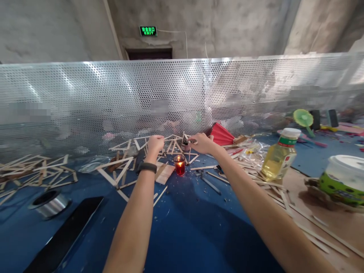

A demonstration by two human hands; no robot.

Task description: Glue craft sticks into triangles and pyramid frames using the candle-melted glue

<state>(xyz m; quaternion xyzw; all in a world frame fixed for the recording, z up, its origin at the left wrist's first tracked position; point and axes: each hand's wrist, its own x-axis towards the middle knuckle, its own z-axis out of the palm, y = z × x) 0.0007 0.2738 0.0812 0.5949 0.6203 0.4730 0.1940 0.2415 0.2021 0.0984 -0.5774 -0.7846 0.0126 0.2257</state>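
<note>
Beyond a lit candle in a red glass (179,167), both my arms reach forward over the blue table. My left hand (155,145), with a dark band at its wrist, is closed with the fingertips together; what they pinch is too small to make out. My right hand (201,143) has thumb and forefinger curled towards each other beside a small dark pot (185,145), and anything between them is unclear. A frame of joined wooden sticks (172,147) stands behind and between the hands. A small wooden board (165,173) lies left of the candle.
More stick frames (42,170) sit at the left, near a wire spool (49,204) and a black phone-like slab (68,231). Rightward are loose sticks, a bottle of yellow liquid (280,155), a green-white tub (345,180) and a red fan (222,134). A perforated metal screen (113,94) closes the back.
</note>
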